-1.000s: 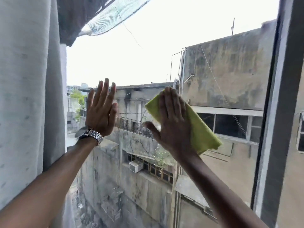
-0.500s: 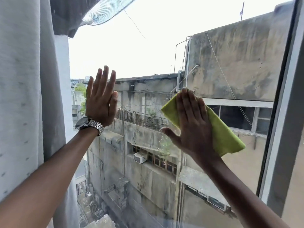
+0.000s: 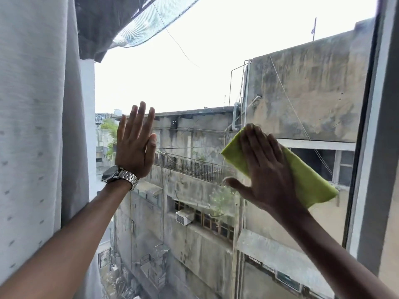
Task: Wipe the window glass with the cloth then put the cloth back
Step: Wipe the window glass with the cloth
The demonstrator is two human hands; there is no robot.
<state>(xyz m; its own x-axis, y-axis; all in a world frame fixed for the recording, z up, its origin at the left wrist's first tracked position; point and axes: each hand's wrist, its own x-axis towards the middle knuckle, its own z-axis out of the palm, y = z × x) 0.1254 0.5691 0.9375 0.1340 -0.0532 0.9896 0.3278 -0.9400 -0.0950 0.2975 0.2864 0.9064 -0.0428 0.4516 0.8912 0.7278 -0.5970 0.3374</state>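
A folded yellow-green cloth (image 3: 306, 180) lies flat against the window glass (image 3: 194, 72), right of centre. My right hand (image 3: 265, 171) presses on it with fingers spread and pointing up, thumb out to the left. The cloth's lower right corner sticks out past my palm. My left hand (image 3: 136, 143) rests flat on the glass to the left, fingers up and nothing in it, with a metal watch (image 3: 119, 175) on the wrist.
A white curtain (image 3: 36, 126) hangs along the left edge. A grey window frame (image 3: 375, 147) runs down the right side, close to the cloth. Through the glass are weathered concrete buildings and bright sky.
My right hand has slid the cloth to the right across the glass, toward the frame. My left hand has stayed flat on the glass.
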